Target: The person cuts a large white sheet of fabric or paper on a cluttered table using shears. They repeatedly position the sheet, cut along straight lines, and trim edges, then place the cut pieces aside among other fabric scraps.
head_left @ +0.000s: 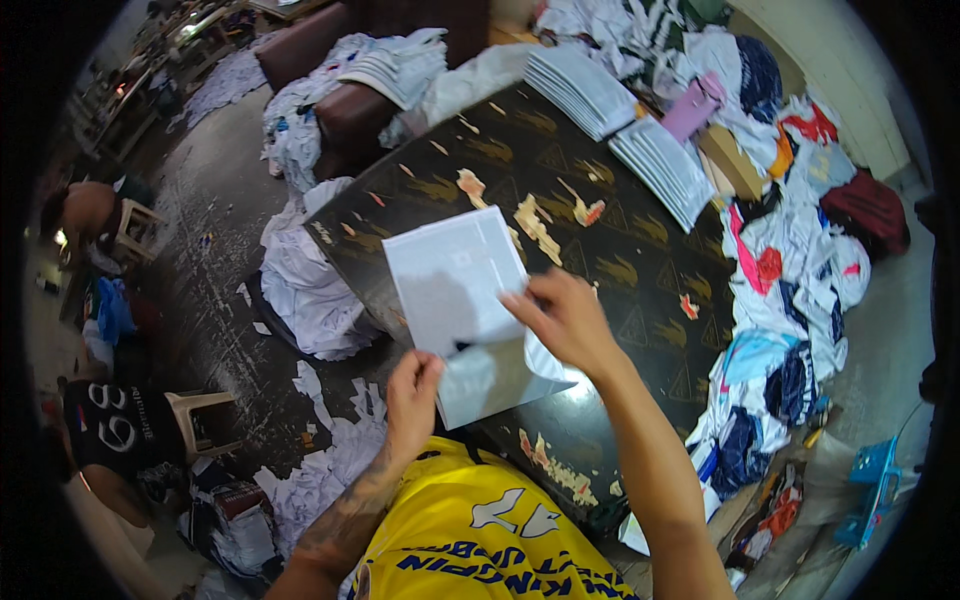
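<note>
A flat white rectangular packet point(450, 290), seemingly a folded white garment in a clear plastic sleeve, lies tilted over the near edge of the dark table. Its lower part looks grey and see-through, and the near right corner curls up. At the packet's left edge my left hand point(412, 390) is closed, thumb and fingers pinching the border. My right hand point(565, 315) is closed at the packet's right edge, with the thumb over its face. Part of that edge is hidden under the fingers. Two stacks of similar white packets point(580, 90) rest at the table's far right side.
The dark patterned tabletop point(630, 250) has worn, peeling patches. White and coloured cloth point(770, 350) is heaped along its right side. More white cloth point(310, 290) lies to the left. A purple bag point(692, 108) stands beyond the stacks. A person in black point(120, 430) is at the lower left.
</note>
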Tool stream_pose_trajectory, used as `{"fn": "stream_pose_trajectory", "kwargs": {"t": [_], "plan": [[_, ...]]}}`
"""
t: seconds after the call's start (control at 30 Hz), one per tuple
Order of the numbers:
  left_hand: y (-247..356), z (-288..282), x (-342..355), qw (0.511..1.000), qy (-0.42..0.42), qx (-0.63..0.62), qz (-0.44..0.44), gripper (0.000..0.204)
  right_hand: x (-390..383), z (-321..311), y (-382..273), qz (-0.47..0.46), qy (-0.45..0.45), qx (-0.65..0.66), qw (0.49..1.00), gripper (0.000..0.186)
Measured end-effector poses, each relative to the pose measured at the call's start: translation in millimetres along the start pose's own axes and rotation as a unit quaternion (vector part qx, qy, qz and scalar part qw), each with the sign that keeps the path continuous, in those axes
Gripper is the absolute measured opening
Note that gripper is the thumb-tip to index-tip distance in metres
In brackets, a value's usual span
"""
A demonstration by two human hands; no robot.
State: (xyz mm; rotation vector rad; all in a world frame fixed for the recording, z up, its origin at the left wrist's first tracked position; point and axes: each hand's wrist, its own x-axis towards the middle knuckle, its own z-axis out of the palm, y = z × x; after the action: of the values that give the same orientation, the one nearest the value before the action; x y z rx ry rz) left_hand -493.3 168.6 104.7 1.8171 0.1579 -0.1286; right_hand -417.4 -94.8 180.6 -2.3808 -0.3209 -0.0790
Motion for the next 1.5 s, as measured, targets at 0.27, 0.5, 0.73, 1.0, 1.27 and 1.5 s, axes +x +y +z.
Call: {"fn": "stream_pose_trajectory", "kwargs": {"t": [0.27, 0.5, 0.73, 1.0, 1.27, 1.5], "plan": [[-96, -10, 74, 0.938, 0.222, 0.17, 0.207, 0.057, 33, 68, 59, 0.185, 0.129, 0.071, 0.972, 0.039], [-84, -3, -20, 0.962, -0.106, -0.195, -0.159, 0.081, -122, 109, 79, 0.263, 0.103, -0.203, 0.938, 0.029], [-31, -62, 118, 0.976, -0.073, -0.203, -0.031, 0.03, 7, 73, 63, 0.286, 0.093, 0.267, 0.915, 0.016], [-64, -43, 249, 0.921, 0.116, 0.32, 0.191, 0.036, 95, 144, 102, 0.365, 0.195, 0.007, 0.91, 0.026], [15, 55, 291, 0.974, -0.139, 0.121, 0.13, 0.036, 102, 75, 115, 0.431, 0.22, -0.033, 0.874, 0.029], [227, 376, 483, 0.854, -0.247, 0.043, 0.456, 0.038, 133, -197, 271, 0.261, 0.574, -0.209, 0.748, 0.019]]}}
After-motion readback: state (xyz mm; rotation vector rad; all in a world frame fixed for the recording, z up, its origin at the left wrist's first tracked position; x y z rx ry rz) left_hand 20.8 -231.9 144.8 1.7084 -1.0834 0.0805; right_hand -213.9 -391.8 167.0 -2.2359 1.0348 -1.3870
